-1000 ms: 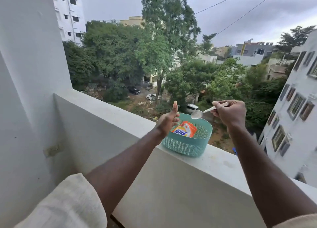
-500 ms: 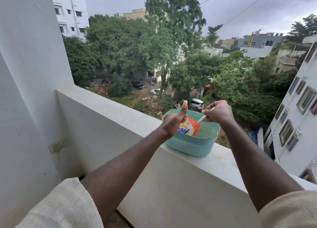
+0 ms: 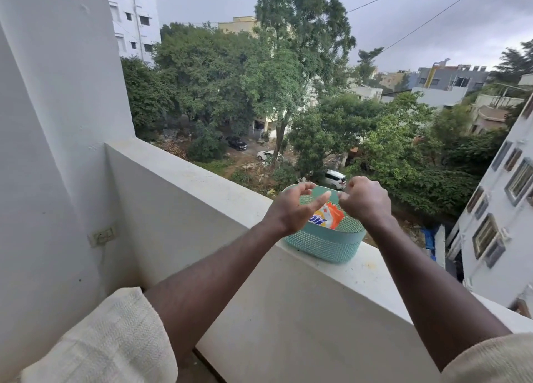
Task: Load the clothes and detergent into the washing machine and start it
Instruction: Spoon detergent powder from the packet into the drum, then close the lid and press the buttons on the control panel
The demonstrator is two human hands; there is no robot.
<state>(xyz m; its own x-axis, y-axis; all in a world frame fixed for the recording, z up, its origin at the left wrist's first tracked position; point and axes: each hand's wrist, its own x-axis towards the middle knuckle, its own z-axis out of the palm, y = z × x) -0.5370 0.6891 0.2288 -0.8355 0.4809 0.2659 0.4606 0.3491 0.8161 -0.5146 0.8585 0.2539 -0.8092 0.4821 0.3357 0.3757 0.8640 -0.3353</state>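
Head view: I see my left hand (image 3: 291,209) spread loosely over the teal basket (image 3: 323,244), fingers (image 3: 305,187) curved and apart, gripping nothing; whether it touches the rim I cannot tell. My right hand (image 3: 364,199) is curled into a fist over the basket's far side, and I cannot tell whether anything is pinched inside it. The orange detergent packet (image 3: 327,216) lies inside the basket, partly hidden behind my left hand. The basket sits on the white balcony ledge (image 3: 202,180). Cream sleeves (image 3: 109,339) cover both upper arms.
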